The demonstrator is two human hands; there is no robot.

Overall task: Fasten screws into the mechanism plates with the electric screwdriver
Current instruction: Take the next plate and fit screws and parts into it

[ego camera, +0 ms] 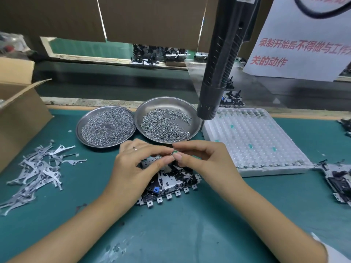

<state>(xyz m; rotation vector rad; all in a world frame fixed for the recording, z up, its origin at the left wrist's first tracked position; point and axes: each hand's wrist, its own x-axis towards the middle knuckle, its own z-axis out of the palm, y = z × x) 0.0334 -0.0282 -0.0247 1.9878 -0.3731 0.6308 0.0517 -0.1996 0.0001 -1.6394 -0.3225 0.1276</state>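
At the bench's (190, 234) left edge stands an open carton (20, 114). Just beside it, on the green mat, lies a loose heap of flat metal levers (39, 168). Toward the far edge sit two round steel dishes touching rim to rim: the left dish (79, 130) holds small silvery parts too fine to tell apart, the right dish (195, 122) holds screws (165, 124).

In front of the dishes, mid-bench, lies a mechanism plate (171, 186) with a row of square tabs along its near edge and a small blue part on it. Both hands hover over it. The left hand (136, 168), a ring on one finger, and the right hand (201, 158) meet fingertip to fingertip, each pinching a tiny green-and-metal piece (174, 153) between thumb and forefinger.

The black screwdriver (220, 73) hangs upright above the right dish's far rim, held by neither hand. Right of it lies a white dimpled tray (256, 141). At the bench's right edge lies another plate (338, 181), partly cut off. A white notice (303, 44) with red lettering hangs behind.
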